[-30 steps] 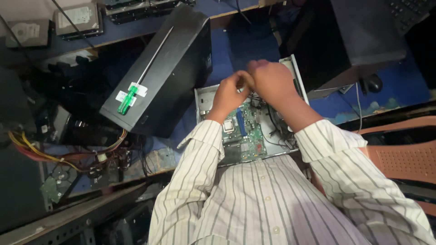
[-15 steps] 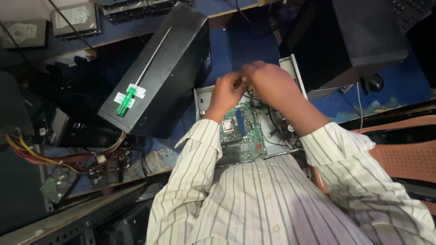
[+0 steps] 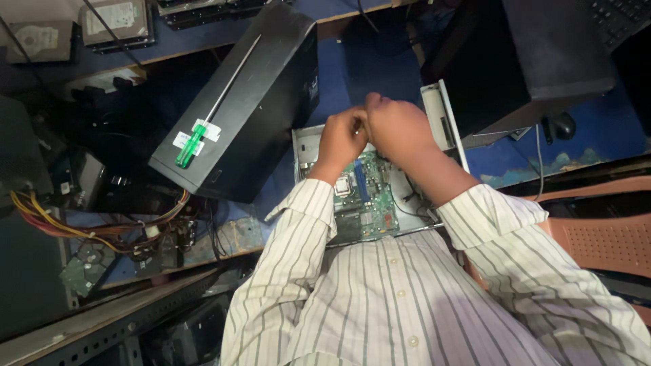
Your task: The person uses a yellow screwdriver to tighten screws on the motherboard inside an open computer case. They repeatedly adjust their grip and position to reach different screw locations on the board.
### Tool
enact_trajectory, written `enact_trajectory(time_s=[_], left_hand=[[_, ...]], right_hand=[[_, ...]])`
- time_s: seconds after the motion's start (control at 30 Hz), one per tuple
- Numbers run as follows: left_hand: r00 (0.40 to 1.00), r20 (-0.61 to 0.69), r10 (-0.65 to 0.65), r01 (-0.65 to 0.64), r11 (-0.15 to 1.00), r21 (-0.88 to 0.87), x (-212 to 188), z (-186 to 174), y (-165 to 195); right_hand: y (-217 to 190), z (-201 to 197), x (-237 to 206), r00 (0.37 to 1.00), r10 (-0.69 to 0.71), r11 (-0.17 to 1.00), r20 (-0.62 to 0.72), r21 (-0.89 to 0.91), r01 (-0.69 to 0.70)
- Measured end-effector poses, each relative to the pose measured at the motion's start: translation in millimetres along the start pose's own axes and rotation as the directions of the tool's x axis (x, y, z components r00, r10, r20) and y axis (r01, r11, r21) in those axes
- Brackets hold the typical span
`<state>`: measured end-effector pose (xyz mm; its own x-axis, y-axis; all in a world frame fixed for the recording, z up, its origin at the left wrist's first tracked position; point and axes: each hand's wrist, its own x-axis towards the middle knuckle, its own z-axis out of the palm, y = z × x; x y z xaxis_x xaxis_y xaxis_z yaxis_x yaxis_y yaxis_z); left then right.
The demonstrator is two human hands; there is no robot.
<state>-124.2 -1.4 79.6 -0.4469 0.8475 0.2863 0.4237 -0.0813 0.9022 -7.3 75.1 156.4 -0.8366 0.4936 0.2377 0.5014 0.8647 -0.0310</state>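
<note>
Blue counter carries an open computer case, circuit board showing. Left hand and right hand meet above it, fingers curled; grip unclear. Screwdriver lies on black tower nearby.

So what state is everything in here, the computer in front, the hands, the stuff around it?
Open desktop case: side cover off, lying flat, green motherboard exposed.
Left hand: fingers curled, over the case, touching the right hand; what it holds is hidden.
Right hand: closed in a loose fist above the case.
Black tower case: closed, lying on its side.
Green-handled screwdriver: lying unused on the tower.
</note>
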Motion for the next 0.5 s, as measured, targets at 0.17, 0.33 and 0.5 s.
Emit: enact_trajectory(time_s=[0.17, 0.33, 0.5], left_hand=[[0.992, 0.128, 0.02, -0.008, 0.995, -0.098, 2, -3, -9], [0.972, 0.222, 0.076, -0.033, 0.981, -0.192, 3, -6, -16], [0.953, 0.3, 0.034, 0.04, 0.971, -0.236, -3, -5, -8]], right_hand=[[-4, 3, -2, 0.994, 0.093, 0.995, 0.053, -0.039, -0.091], [1, 3, 0, 0.994, 0.091, 0.993, 0.061, -0.077, -0.086], [0, -6, -11, 0.997, 0.058, 0.995, -0.044, 0.083, -0.054]])
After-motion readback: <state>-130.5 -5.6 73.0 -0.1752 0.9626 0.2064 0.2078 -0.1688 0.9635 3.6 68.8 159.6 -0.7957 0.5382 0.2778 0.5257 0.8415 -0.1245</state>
